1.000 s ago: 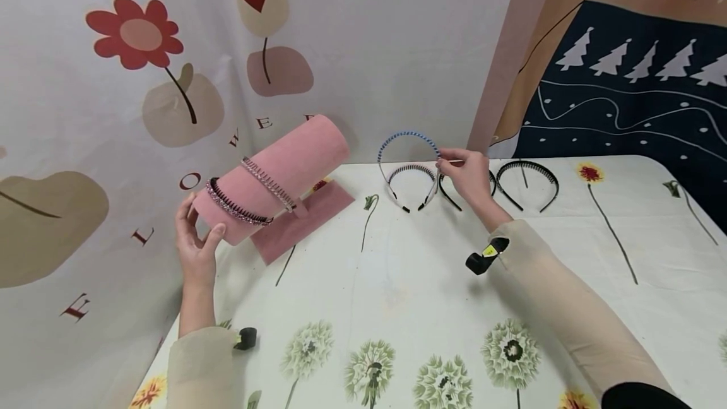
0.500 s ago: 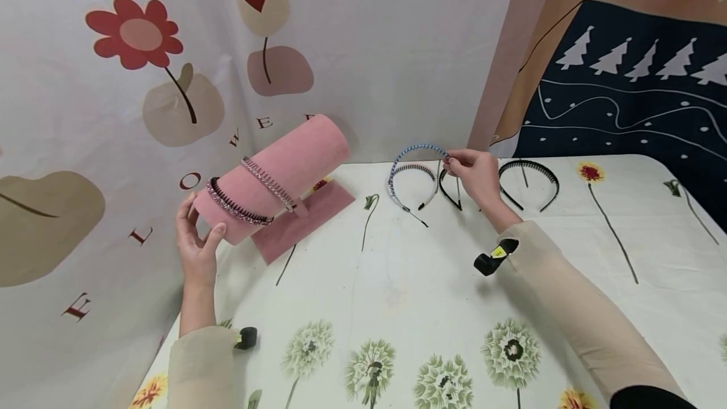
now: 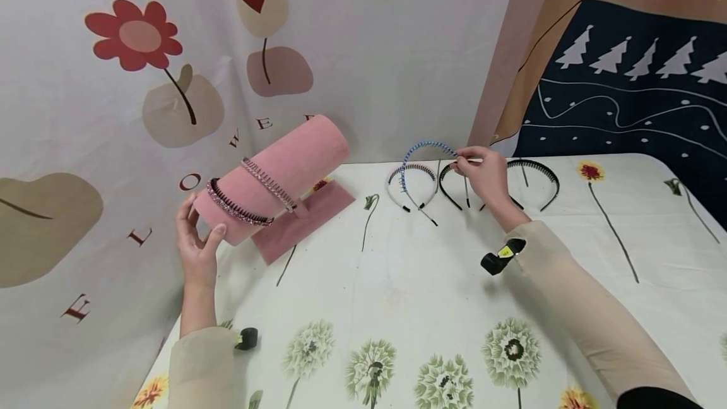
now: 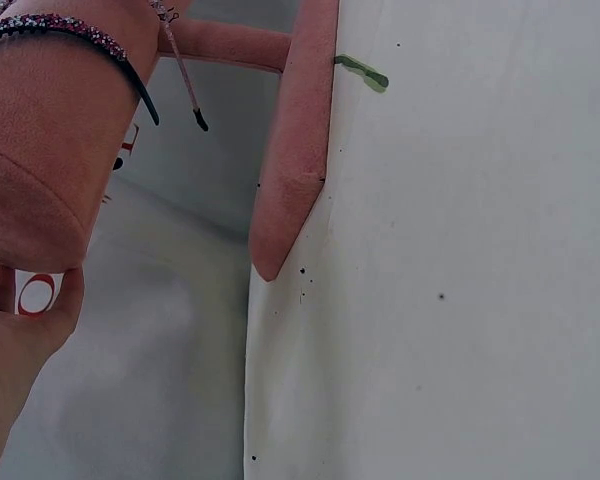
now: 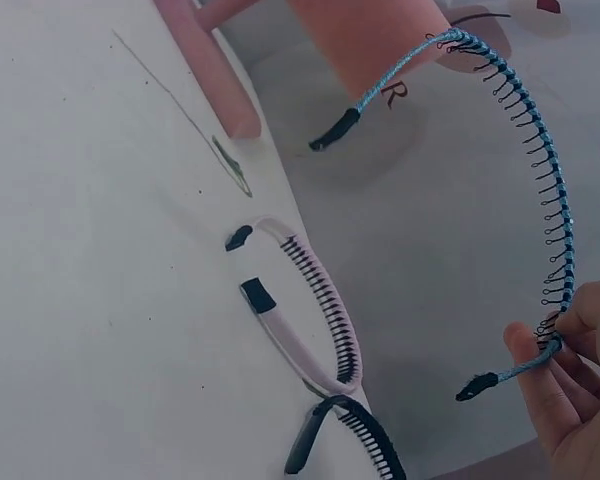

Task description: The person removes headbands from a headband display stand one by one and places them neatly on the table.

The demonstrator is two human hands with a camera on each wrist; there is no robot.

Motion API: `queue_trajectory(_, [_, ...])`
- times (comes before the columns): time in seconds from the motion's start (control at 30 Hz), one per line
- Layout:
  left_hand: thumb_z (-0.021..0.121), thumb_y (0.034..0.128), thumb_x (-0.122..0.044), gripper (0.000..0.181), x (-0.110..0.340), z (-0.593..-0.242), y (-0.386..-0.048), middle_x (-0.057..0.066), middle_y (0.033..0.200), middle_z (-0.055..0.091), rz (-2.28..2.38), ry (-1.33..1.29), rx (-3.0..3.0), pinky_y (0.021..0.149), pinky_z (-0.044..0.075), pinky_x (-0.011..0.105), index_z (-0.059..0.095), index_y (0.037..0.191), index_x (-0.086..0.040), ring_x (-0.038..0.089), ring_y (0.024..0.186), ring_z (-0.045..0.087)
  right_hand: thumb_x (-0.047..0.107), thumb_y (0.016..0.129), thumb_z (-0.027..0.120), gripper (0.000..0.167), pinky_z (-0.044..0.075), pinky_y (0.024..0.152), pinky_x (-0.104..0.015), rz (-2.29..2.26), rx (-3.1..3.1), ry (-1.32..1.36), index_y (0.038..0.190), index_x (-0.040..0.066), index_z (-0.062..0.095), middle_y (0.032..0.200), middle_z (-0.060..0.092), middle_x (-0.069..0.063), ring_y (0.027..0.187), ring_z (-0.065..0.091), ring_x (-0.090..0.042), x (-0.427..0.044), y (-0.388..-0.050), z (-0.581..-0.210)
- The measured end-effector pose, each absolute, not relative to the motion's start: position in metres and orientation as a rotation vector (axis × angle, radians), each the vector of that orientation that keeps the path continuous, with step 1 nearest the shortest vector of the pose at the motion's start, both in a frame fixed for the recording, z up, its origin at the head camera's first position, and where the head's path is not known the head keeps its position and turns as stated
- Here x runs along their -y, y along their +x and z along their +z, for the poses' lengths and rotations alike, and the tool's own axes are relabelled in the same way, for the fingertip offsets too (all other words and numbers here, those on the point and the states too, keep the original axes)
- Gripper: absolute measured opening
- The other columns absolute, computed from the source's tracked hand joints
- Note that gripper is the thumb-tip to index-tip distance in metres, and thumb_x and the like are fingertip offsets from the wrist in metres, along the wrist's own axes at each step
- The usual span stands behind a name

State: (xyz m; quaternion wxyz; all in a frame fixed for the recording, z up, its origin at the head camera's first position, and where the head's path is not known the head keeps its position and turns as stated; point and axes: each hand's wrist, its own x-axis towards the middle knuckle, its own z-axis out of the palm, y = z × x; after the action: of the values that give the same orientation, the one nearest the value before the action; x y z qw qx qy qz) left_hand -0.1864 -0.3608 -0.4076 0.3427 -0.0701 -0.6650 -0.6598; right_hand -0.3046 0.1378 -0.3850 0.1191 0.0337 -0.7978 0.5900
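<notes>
My left hand (image 3: 197, 238) grips the lower left end of a pink padded roll (image 3: 295, 150) on a flat pink base (image 3: 307, 226). Two headbands circle the roll: a dark glittery one (image 3: 233, 207) near my fingers and a silvery pink one (image 3: 268, 183) beside its middle. Between thumb and fingers, my right hand (image 3: 485, 178) pinches one side of a blue toothed headband (image 3: 430, 144), held up off the table. The right wrist view shows its teeth facing inward and its dark tips (image 5: 335, 130) apart. In the left wrist view, fingers (image 4: 65, 300) touch the roll's end.
Behind and below the blue headband lies a pale pink headband (image 3: 392, 183). Black headbands (image 3: 445, 191) lie beside it, one partly behind my right hand, another (image 3: 548, 175) farther right. A printed cloth (image 3: 341, 308) covers the table; a patterned backdrop (image 3: 397, 49) stands behind.
My right hand has shifted slightly right with the blue headband, which has turned so its lower end points toward the front. My left hand and the pink roll look unmoved.
</notes>
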Motion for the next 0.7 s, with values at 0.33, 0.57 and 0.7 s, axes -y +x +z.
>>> queue_trajectory(0.33, [0.063,0.0831,0.004,0.067,0.36,-0.409,-0.187,0.007,0.148,0.049,-1.704,-0.21,1.715,0.094,0.049,0.018,0.046,0.146,-0.01,0.025,0.139,0.037,0.01,0.095,0.057,0.027,0.05,0.065,-0.006,1.585,2.367,0.039,0.112,-0.006,0.071,0.107,0.072,-0.026,0.065,0.06,0.015,-0.15,-0.306,-0.388])
queue_trajectory(0.57, [0.063,0.0835,0.004,0.067,0.36,-0.408,-0.186,0.004,0.149,0.048,-1.717,-0.2,1.72,0.094,0.048,0.019,0.045,0.146,-0.011,0.023,0.14,0.036,0.013,0.094,0.059,0.024,0.046,0.061,-0.009,1.474,2.379,-0.089,0.107,0.0,0.074,0.097,0.074,-0.014,0.062,0.056,0.016,-0.161,-0.31,-0.392])
queue_trajectory(0.7, [0.063,0.0831,0.004,0.067,0.36,-0.407,-0.186,0.005,0.149,0.048,-1.715,-0.206,1.716,0.095,0.049,0.018,0.045,0.146,-0.01,0.023,0.14,0.037,0.016,0.094,0.059,0.025,0.042,0.062,-0.012,1.42,2.394,-0.136,0.108,0.001,0.074,0.095,0.072,-0.011,0.067,0.052,0.013,-0.168,-0.311,-0.391])
